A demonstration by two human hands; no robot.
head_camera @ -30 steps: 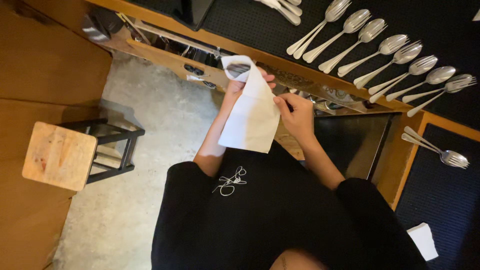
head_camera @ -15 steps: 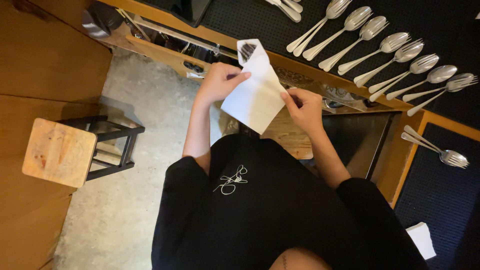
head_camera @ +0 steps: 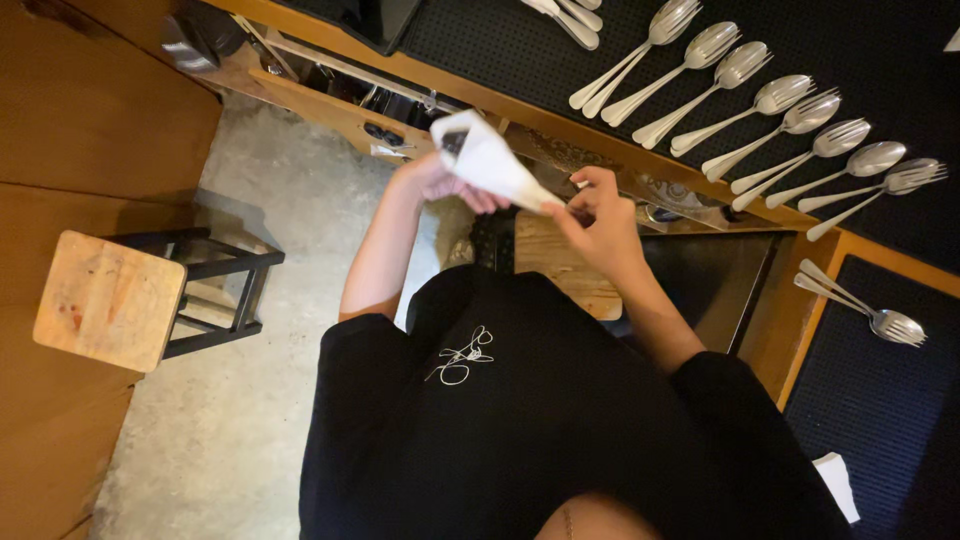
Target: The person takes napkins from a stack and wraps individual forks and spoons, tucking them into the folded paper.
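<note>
A white paper napkin (head_camera: 492, 163) is rolled into a narrow cone around cutlery, whose dark tip shows at its open upper end. My left hand (head_camera: 445, 185) grips the roll near its wide end. My right hand (head_camera: 597, 217) pinches the narrow lower end between thumb and fingers. Both hands hold the roll in the air above my lap, below the wooden counter edge (head_camera: 560, 118).
Several spoon-and-fork pairs (head_camera: 770, 110) lie in a row on a black mat at top right. Another pair (head_camera: 860, 305) lies on a mat at right. A wooden stool (head_camera: 112, 300) stands at left on the concrete floor. A white napkin corner (head_camera: 838, 485) shows at lower right.
The napkin went from a loose flat sheet to a tight roll. Both hands rose and moved apart along it, the right hand sliding to the narrow end.
</note>
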